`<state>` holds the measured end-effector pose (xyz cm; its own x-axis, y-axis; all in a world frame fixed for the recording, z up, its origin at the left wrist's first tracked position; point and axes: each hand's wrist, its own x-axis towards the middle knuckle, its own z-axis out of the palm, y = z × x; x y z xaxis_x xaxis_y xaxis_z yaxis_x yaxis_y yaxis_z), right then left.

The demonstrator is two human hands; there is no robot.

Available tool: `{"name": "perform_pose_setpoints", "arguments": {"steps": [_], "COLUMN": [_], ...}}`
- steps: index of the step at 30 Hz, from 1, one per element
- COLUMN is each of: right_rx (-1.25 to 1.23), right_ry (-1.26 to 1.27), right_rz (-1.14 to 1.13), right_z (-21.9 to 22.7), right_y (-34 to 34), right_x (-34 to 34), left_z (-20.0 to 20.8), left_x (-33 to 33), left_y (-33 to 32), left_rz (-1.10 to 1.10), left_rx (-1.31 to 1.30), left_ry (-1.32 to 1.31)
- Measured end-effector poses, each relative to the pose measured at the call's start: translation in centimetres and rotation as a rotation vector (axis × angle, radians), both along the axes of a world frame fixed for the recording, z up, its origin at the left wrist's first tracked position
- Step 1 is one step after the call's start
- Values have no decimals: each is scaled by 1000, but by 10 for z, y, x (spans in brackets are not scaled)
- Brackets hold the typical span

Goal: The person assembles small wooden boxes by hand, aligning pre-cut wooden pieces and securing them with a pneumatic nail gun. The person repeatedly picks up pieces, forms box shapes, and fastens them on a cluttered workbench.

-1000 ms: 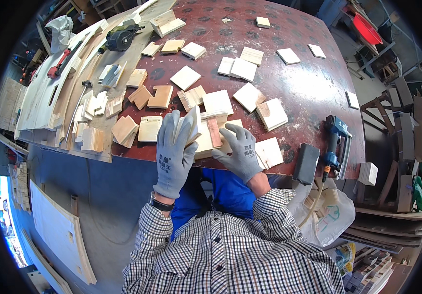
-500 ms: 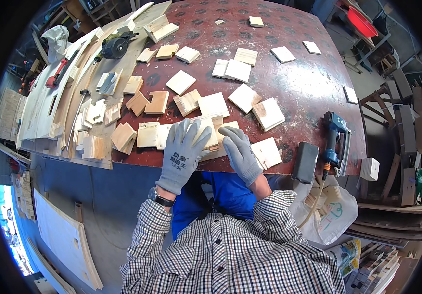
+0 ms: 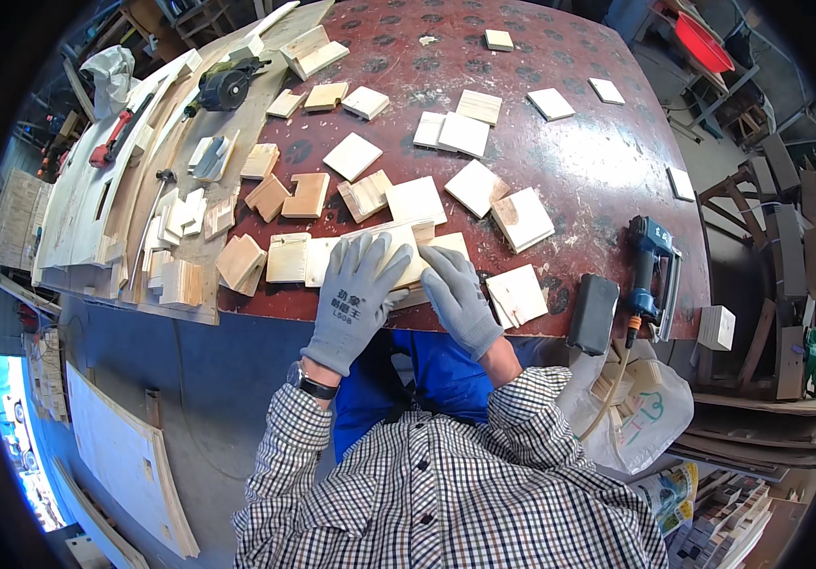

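Fingers [image 3: 355, 254] of a grey-gloved left hand [image 3: 344, 308] fan apart over pale wooden pieces [image 3: 399, 247] at the near edge of a dark red worktop [image 3: 602, 228]; whether they clamp the wood cannot be told; the right hand [image 3: 466, 311], fingers lying close together, bends over the right end of the same group, its grip hidden; a good hold here would seem to want edges squared by feel, even pressure from both palms, and fingertips clear of the seams; loose square boards [image 3: 414, 201] lie just beyond, best left unnudged; a notched block [image 3: 306, 195] sits to the left; farther right, a dark oblong case [image 3: 593, 314] lies beside a blue nail gun [image 3: 650, 270], whose hose [image 3: 609, 394] drops past the edge and deserves a wide berth from the right sleeve [image 3: 533, 403]
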<state>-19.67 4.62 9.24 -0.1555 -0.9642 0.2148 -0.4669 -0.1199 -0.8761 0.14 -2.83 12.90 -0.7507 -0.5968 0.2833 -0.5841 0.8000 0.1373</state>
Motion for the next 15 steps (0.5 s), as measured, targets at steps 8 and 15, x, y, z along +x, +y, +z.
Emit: {"name": "perform_pose_setpoints", "arguments": {"steps": [8,15], "right_rx": [-4,59], "right_ry": [83,86], "right_rz": [-56,-70], "right_z": [-18,-19], "right_y": [0,0], "right_x": [5,5], "left_z": [-8,-11], "left_x": [0,-2], "left_y": [0,5], "left_rz": [2,75], "left_rx": [21,13], "left_ry": [11,-20]}}
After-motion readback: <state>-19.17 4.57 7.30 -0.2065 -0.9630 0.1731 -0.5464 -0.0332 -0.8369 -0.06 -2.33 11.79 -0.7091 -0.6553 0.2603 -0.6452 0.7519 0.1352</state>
